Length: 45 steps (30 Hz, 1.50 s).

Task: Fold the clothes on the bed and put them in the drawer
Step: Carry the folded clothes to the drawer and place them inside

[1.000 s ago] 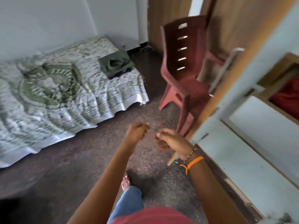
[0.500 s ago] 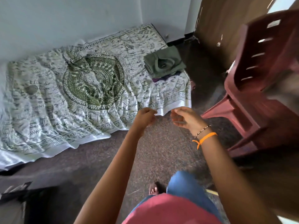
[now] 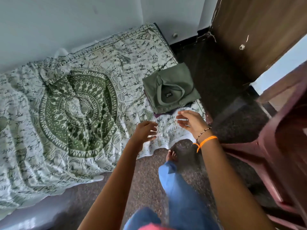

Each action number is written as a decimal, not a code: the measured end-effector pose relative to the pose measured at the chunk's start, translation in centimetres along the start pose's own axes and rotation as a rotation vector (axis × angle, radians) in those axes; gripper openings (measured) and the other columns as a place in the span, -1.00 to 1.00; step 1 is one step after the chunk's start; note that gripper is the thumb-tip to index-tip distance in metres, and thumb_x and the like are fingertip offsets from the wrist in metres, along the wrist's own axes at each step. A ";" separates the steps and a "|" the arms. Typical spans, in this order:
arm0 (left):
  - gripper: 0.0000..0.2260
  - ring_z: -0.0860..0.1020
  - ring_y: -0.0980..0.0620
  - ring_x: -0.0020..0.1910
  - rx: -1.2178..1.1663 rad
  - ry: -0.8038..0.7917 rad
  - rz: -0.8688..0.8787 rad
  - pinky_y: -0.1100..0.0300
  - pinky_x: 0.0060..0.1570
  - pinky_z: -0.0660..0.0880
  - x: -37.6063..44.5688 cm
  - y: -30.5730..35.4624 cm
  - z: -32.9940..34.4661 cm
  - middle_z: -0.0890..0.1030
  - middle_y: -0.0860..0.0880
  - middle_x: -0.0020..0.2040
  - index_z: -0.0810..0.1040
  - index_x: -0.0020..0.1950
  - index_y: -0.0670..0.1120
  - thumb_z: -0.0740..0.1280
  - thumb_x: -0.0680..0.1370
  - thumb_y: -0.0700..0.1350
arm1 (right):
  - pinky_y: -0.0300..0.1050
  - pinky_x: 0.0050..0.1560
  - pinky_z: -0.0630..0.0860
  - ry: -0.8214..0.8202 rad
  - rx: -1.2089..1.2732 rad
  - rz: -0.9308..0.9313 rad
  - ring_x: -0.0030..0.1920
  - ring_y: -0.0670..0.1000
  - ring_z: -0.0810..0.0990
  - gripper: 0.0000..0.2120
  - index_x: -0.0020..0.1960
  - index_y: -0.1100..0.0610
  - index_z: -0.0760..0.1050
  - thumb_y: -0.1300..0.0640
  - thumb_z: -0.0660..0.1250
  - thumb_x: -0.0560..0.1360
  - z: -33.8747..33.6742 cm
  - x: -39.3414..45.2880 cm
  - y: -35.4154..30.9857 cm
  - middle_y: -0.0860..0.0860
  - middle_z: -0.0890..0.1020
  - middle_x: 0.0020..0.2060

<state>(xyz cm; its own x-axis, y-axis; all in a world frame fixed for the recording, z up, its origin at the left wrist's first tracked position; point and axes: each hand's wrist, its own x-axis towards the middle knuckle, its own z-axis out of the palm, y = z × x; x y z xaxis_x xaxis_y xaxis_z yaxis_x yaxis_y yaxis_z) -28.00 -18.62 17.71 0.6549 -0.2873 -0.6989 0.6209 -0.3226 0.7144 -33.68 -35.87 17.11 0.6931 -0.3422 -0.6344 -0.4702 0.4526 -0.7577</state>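
While the bed [image 3: 69, 103] under its printed sheet takes up most of my view, only one stack of clothes sits on it: a folded green shirt [image 3: 171, 87] at the near corner with something purple [image 3: 162, 114] peeking out beneath. Folding looks done, I judge; carrying to the drawer, which I can't see, remains. A maroon chair [image 3: 280, 133] crowds my right. My left hand [image 3: 145, 131] and right hand [image 3: 191, 121] hover loosely spread, holding nothing, just short of the stack.
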 end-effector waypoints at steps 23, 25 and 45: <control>-0.62 0.57 0.02 0.18 -0.449 -0.062 -0.125 0.14 0.13 0.53 35.0 -3.7 0.6 0.62 -0.05 0.17 0.62 0.13 -0.05 0.34 0.43 0.13 | -0.14 0.08 0.50 0.314 0.552 0.095 0.03 -0.07 0.58 -0.42 -0.17 -0.02 0.68 -0.31 -0.02 0.54 -8.5 32.1 5.8 -0.09 0.71 -0.20; -0.70 0.62 0.03 0.09 -0.473 -0.116 -0.142 0.17 0.00 0.57 35.3 -3.1 0.7 0.66 -0.06 0.07 0.69 0.01 -0.06 0.33 0.43 0.09 | -0.09 0.21 0.46 0.207 0.574 0.112 0.15 -0.04 0.56 -0.40 -0.13 -0.08 0.69 -0.34 -0.06 0.52 -8.5 32.7 4.5 -0.10 0.70 -0.07; -0.68 0.65 -0.04 -0.03 -0.523 0.051 -0.171 0.12 -0.05 0.56 36.4 -0.1 0.1 0.68 -0.09 -0.06 0.69 -0.03 -0.08 0.23 0.47 0.07 | -0.01 0.50 0.04 -0.466 -0.827 -0.168 0.51 0.18 0.02 -0.24 0.50 0.20 0.07 0.10 0.37 0.43 -2.5 33.0 1.3 0.23 -0.02 0.50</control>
<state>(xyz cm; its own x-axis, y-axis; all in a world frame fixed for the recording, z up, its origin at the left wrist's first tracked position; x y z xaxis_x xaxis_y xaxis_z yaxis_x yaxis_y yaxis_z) -4.26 -29.14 -7.78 0.5381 -0.2223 -0.8130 0.8428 0.1344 0.5211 -12.80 -48.65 -5.14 0.8499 0.0922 -0.5188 -0.4581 -0.3571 -0.8140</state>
